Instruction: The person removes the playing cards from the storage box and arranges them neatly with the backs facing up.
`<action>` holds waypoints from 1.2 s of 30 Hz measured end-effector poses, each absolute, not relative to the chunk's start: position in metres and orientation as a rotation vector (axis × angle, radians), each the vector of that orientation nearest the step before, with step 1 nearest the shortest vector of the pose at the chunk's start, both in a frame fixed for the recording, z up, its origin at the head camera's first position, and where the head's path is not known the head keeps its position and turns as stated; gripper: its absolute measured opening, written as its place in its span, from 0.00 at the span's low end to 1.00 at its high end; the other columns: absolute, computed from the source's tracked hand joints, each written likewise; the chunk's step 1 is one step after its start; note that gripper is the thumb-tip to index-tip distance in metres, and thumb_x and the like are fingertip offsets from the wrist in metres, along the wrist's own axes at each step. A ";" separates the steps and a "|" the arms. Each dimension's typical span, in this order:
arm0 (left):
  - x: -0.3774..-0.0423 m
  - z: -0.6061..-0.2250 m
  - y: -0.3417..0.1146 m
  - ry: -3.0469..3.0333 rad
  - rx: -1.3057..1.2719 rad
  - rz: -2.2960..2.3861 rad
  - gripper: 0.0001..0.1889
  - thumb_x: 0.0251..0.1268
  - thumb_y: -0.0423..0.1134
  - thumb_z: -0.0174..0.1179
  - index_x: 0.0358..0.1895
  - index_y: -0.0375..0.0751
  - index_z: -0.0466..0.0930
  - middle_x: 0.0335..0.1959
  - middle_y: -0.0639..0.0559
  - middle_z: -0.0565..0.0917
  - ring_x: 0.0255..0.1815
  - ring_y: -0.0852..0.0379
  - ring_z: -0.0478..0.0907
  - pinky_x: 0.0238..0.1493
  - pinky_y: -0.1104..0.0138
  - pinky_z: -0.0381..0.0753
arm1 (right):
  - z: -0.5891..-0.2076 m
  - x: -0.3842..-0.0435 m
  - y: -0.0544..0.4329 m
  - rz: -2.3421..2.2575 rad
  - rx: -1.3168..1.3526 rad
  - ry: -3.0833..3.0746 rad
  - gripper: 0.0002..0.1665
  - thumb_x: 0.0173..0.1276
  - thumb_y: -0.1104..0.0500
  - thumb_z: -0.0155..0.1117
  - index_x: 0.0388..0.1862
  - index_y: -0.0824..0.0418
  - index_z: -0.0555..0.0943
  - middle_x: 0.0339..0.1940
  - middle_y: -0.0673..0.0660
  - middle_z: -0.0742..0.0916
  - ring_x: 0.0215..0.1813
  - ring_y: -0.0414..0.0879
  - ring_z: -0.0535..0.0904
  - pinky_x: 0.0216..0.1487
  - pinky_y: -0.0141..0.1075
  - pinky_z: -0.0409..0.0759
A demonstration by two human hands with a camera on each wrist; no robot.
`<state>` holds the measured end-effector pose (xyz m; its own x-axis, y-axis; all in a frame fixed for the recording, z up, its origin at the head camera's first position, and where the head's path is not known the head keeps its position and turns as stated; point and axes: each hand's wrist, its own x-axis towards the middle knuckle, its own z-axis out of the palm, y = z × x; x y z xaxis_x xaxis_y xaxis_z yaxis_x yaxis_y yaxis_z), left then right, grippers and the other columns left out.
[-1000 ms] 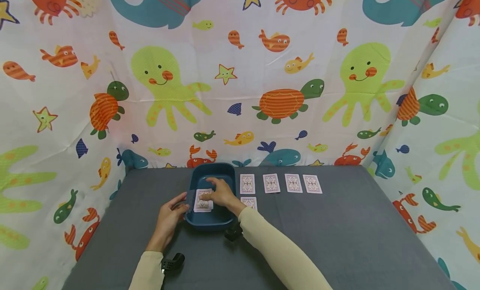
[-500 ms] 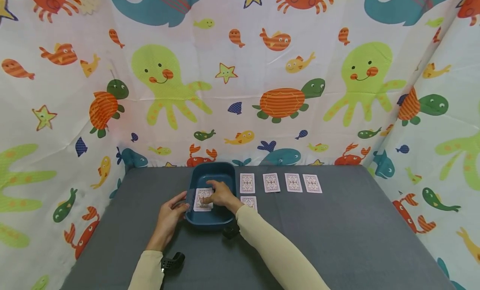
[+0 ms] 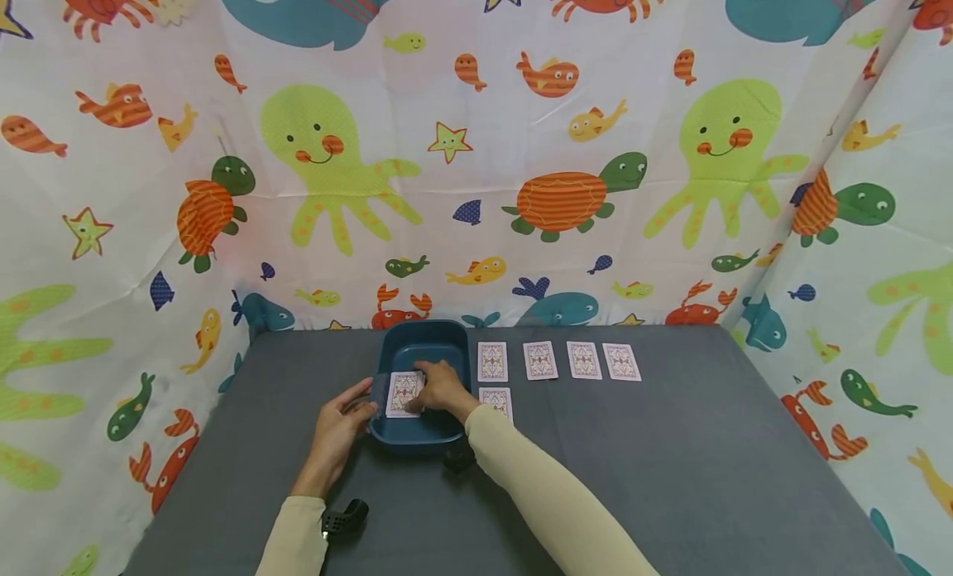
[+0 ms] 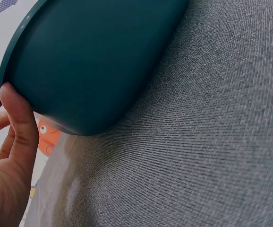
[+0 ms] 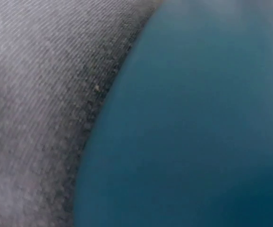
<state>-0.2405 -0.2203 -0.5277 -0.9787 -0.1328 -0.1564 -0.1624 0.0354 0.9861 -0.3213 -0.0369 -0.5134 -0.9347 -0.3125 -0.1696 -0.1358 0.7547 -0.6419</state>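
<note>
Left hand (image 3: 331,435) pinches bin rim (image 4: 21,29); right hand (image 3: 442,391) touches card edge (image 3: 403,394) inside.

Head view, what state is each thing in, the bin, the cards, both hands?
Bin: upright, open-topped, on the table
Card in the bin: patterned side up
Cards on the table: five, patterned side up, separate
Left hand: pinching the bin's rim
Right hand: inside the bin, at the card's edge; grip unclear
</note>
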 end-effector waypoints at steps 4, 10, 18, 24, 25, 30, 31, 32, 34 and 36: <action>-0.240 -0.528 -0.221 2.247 -0.313 2.140 0.26 0.67 0.31 0.57 0.69 0.44 0.71 0.65 0.45 0.72 0.39 0.65 0.76 0.33 0.71 0.75 | -0.514 -0.320 -0.038 -0.884 -0.359 2.703 0.49 0.48 0.51 0.82 0.71 0.53 0.71 0.57 0.62 0.76 0.59 0.54 0.70 0.66 0.49 0.69; -0.240 -0.528 -0.220 2.251 -0.314 2.140 0.26 0.68 0.31 0.57 0.69 0.44 0.71 0.65 0.44 0.72 0.41 0.61 0.76 0.33 0.71 0.76 | -0.513 -0.319 -0.038 -0.898 -0.340 2.693 0.46 0.49 0.51 0.81 0.68 0.54 0.73 0.56 0.60 0.76 0.58 0.53 0.70 0.65 0.49 0.69; -0.239 -0.526 -0.220 2.255 -0.317 2.137 0.26 0.68 0.31 0.57 0.69 0.44 0.71 0.65 0.45 0.72 0.40 0.63 0.77 0.34 0.70 0.76 | -0.516 -0.319 -0.038 -1.065 -0.240 2.662 0.42 0.49 0.54 0.82 0.61 0.52 0.70 0.50 0.56 0.76 0.52 0.51 0.71 0.63 0.48 0.73; -0.240 -0.525 -0.220 2.250 -0.315 2.145 0.25 0.68 0.31 0.58 0.68 0.44 0.71 0.64 0.45 0.72 0.41 0.64 0.77 0.35 0.70 0.77 | -0.515 -0.320 -0.038 -1.236 -0.258 2.655 0.36 0.55 0.60 0.77 0.60 0.53 0.70 0.44 0.55 0.80 0.44 0.48 0.75 0.50 0.43 0.78; -0.240 -0.525 -0.220 2.253 -0.316 2.140 0.25 0.68 0.31 0.58 0.68 0.45 0.71 0.64 0.45 0.72 0.41 0.64 0.77 0.35 0.70 0.77 | -0.514 -0.321 -0.038 -1.262 -0.273 2.653 0.34 0.56 0.61 0.76 0.60 0.53 0.70 0.41 0.55 0.80 0.41 0.47 0.76 0.45 0.41 0.79; -0.241 -0.525 -0.220 2.264 -0.320 2.131 0.25 0.68 0.31 0.57 0.69 0.44 0.71 0.65 0.44 0.71 0.40 0.63 0.76 0.34 0.70 0.76 | -0.512 -0.320 -0.038 -1.336 -0.352 2.681 0.21 0.66 0.61 0.67 0.56 0.53 0.74 0.32 0.52 0.79 0.30 0.43 0.75 0.29 0.32 0.73; -0.241 -0.525 -0.220 2.264 -0.323 2.129 0.25 0.68 0.31 0.57 0.69 0.45 0.71 0.65 0.44 0.71 0.40 0.64 0.76 0.34 0.70 0.76 | -0.512 -0.319 -0.038 -1.342 -0.363 2.690 0.19 0.67 0.61 0.66 0.55 0.53 0.74 0.31 0.51 0.79 0.30 0.43 0.75 0.29 0.32 0.73; -0.241 -0.526 -0.220 2.263 -0.323 2.127 0.25 0.68 0.32 0.57 0.69 0.45 0.71 0.65 0.44 0.71 0.40 0.64 0.76 0.34 0.70 0.76 | -0.511 -0.319 -0.038 -1.346 -0.378 2.697 0.18 0.67 0.61 0.65 0.55 0.53 0.75 0.31 0.51 0.79 0.30 0.43 0.74 0.29 0.32 0.72; -0.240 -0.526 -0.220 2.261 -0.325 2.124 0.26 0.68 0.32 0.57 0.69 0.45 0.70 0.66 0.43 0.71 0.39 0.65 0.76 0.33 0.70 0.76 | -0.510 -0.317 -0.037 -1.357 -0.404 2.704 0.16 0.69 0.60 0.64 0.54 0.53 0.75 0.31 0.51 0.80 0.30 0.42 0.75 0.30 0.32 0.73; -0.239 -0.527 -0.220 2.261 -0.326 2.120 0.26 0.69 0.32 0.57 0.69 0.44 0.70 0.66 0.43 0.71 0.39 0.64 0.75 0.33 0.70 0.76 | -0.509 -0.315 -0.037 -1.375 -0.423 2.701 0.16 0.70 0.60 0.63 0.55 0.52 0.76 0.32 0.51 0.82 0.31 0.42 0.75 0.32 0.32 0.73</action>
